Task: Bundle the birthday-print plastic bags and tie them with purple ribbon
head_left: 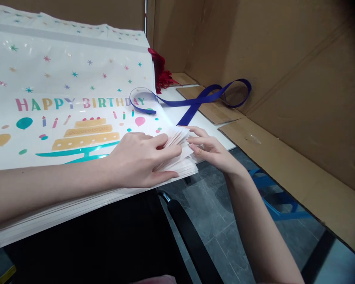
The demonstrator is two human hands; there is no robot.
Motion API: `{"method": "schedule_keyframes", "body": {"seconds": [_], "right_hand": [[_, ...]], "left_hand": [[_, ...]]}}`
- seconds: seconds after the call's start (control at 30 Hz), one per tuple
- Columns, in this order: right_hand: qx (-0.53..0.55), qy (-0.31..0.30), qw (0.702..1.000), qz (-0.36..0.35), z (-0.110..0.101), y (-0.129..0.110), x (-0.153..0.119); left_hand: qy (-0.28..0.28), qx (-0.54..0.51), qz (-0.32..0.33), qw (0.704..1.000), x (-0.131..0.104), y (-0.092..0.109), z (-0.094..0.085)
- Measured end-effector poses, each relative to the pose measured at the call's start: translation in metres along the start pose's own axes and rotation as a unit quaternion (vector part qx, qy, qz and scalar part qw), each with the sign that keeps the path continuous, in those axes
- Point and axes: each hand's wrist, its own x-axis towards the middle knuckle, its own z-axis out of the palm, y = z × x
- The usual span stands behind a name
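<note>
Gripping sheets (187, 167), L hand (144, 159), R hand (214, 152) adj.

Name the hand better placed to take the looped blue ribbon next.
Probably the right hand: its spread fingers are nearer the ribbon, while the left hand grips fanned white sheets.

"HAPPY BIRTHDAY" is the lettering (79, 103) that can be read, printed in 1 row of capitals across the white top sheet (91, 88) of the stack (185, 167). Its 2 words run above the printed cake (85, 136), the 13 letters coloured in pink, green, yellow, blue and purple. The first H is pink, and the Y of "HAPPY" is purple. The ribbon (177, 103) loops over the end of "BIRTHDAY", which stays readable.
</note>
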Motion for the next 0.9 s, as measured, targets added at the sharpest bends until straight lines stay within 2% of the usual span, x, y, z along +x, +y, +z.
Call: {"method": "schedule_keyframes", "body": {"seconds": [0.27, 0.5, 0.73, 0.9], "right_hand": [[-0.12, -0.049, 0.992, 0.006, 0.001, -0.001, 0.001], [-0.091, -0.007, 0.996, 0.015, 0.008, -0.003, 0.003], [-0.079, 0.085, 0.992, 0.04, 0.017, -0.004, 0.005], [-0.066, 0.059, 0.995, 0.038, 0.014, -0.005, 0.003]], "left_hand": [[0.002, 0.002, -0.001, 1.0, 0.0, 0.001, 0.003], [0.009, 0.013, 0.002, 1.0, 0.001, 0.001, 0.002], [-0.009, 0.004, 0.005, 1.0, 0.001, 0.001, 0.001], [-0.009, 0.004, 0.006, 1.0, 0.001, 0.0, 0.001]]}}
